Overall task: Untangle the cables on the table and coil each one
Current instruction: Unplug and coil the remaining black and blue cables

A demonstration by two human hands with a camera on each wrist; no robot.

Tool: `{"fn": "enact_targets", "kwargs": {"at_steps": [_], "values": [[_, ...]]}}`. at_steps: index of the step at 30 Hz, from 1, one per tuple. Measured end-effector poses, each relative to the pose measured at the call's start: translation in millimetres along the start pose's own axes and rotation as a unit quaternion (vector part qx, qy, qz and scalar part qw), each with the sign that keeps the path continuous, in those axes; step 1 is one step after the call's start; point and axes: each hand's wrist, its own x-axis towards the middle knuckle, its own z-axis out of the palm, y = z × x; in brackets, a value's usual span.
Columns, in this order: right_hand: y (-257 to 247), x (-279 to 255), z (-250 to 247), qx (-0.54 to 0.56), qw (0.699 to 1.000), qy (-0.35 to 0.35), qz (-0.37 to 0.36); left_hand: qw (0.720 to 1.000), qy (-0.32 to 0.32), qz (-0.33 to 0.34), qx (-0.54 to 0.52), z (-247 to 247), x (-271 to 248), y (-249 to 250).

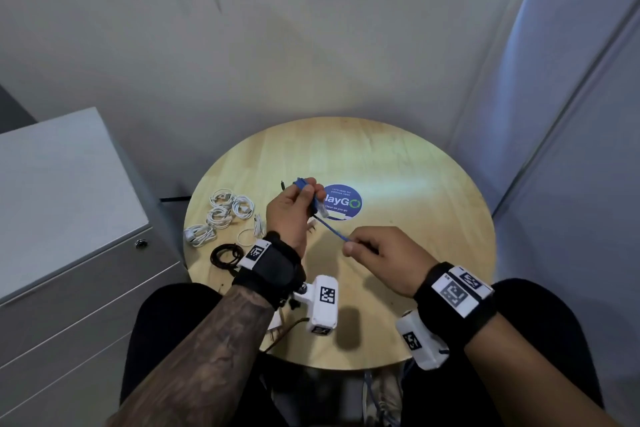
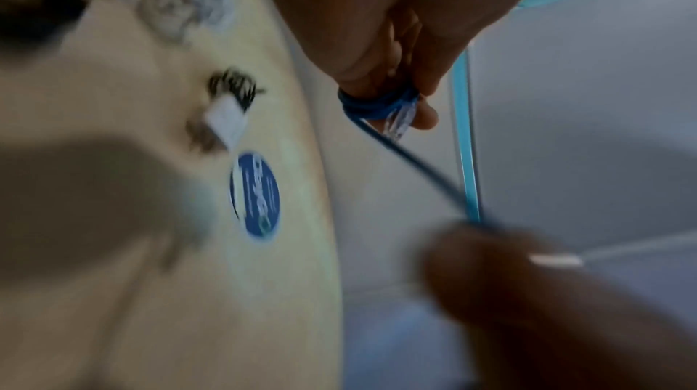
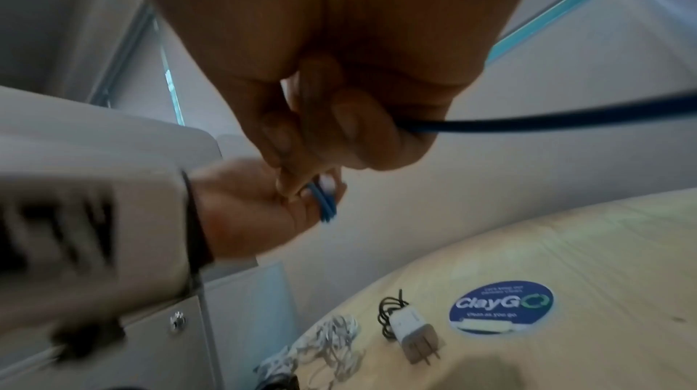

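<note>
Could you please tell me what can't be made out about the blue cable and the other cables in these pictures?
- Blue cable: its far end drops below the table edge in the head view, so its length is unknown.
- Loops in the left hand: the fingers cover them; the count is unclear.
- Right hand grip: blurred in the left wrist view.
- White cables: too small to tell connector types.
- Black cable: partly behind the left wrist.

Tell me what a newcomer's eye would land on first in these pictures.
First, the blue cable stretched in the air over the round table, wound in loops around the left hand's fingers while the right hand pinches the running length. Next, the blue round sticker at the table's centre. Then the cluster of coiled white cables along the table's left edge.
</note>
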Motion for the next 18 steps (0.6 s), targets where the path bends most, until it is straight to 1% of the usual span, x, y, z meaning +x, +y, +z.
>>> {"fn": "enact_targets", "kwargs": {"at_steps": [1, 2, 3, 4, 6, 7, 9, 11, 13, 15, 18], "values": [[-4, 0, -4, -0.006, 1.000, 0.010, -0.006, 0.998, -0.009, 0.023, 0.062, -4, -1, -1], [-8, 0, -9, -0.010, 1.000, 0.021, -0.010, 0.991, -0.033, 0.038, 0.126, -7, -4, -3], [-12, 1, -15, -0.014, 0.999, 0.034, -0.014, 0.980, -0.070, 0.044, 0.182, -8, -8, -5], [-15, 3, -20, -0.016, 0.999, 0.046, -0.017, 0.967, -0.114, 0.043, 0.226, -9, -13, -8], [-18, 7, -31, -0.026, 0.997, 0.075, -0.020, 0.948, -0.186, 0.012, 0.256, -9, -23, -13], [-17, 10, -36, -0.032, 0.995, 0.091, -0.019, 0.947, -0.207, -0.021, 0.246, -8, -27, -13], [-12, 17, -44, -0.037, 0.992, 0.120, -0.012, 0.945, -0.224, -0.097, 0.216, -5, -34, -9], [-3, 24, -46, -0.016, 0.990, 0.137, -0.006, 0.942, -0.242, -0.144, 0.180, 0, -38, -1], [7, 29, -40, 0.026, 0.989, 0.144, 0.005, 0.945, -0.259, -0.167, 0.107, 6, -39, 8], [14, 30, -28, 0.060, 0.988, 0.142, 0.021, 0.946, -0.264, -0.187, 0.004, 7, -37, 19], [14, 28, -6, 0.099, 0.988, 0.117, 0.036, 0.935, -0.249, -0.210, -0.143, 3, -30, 23]]}}
